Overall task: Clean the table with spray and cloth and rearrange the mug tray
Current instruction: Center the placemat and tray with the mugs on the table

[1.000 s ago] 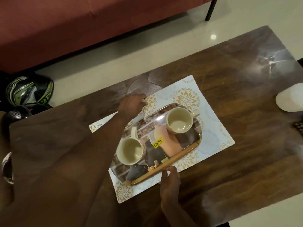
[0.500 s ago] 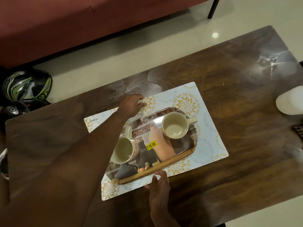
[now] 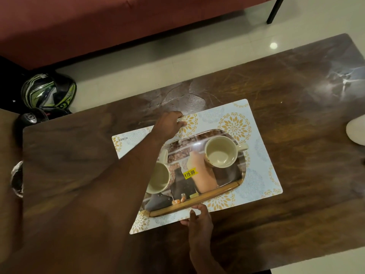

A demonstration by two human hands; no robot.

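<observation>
Both hands hold the placemat (image 3: 254,155) by opposite long edges — the left hand (image 3: 169,124) has its fingers curled over the far edge, the right hand (image 3: 197,216) pinches the near edge just below the tray's wooden rim. Between the two grips sits the mug tray (image 3: 197,204), its long axis running across from left grip to right-hand side of the mat, slightly slanted. One mug (image 3: 220,151) stands beyond the right hand, toward the far edge; the other mug (image 3: 160,177) lies closer to the left forearm, partly hidden by it. A yellow price sticker (image 3: 190,173) sits on the tray between them. Since tray and mat lie directly between the hands, I judge any slide or turn would carry both together, with the right hand nearer the tray rim. Under it all is a dark wooden table (image 3: 296,204) with a pale smear showing past the left grip. A white object (image 3: 356,131) lies well off to the right; helmets (image 3: 49,89) rest on the floor beyond the table, by a red sofa (image 3: 98,22).
</observation>
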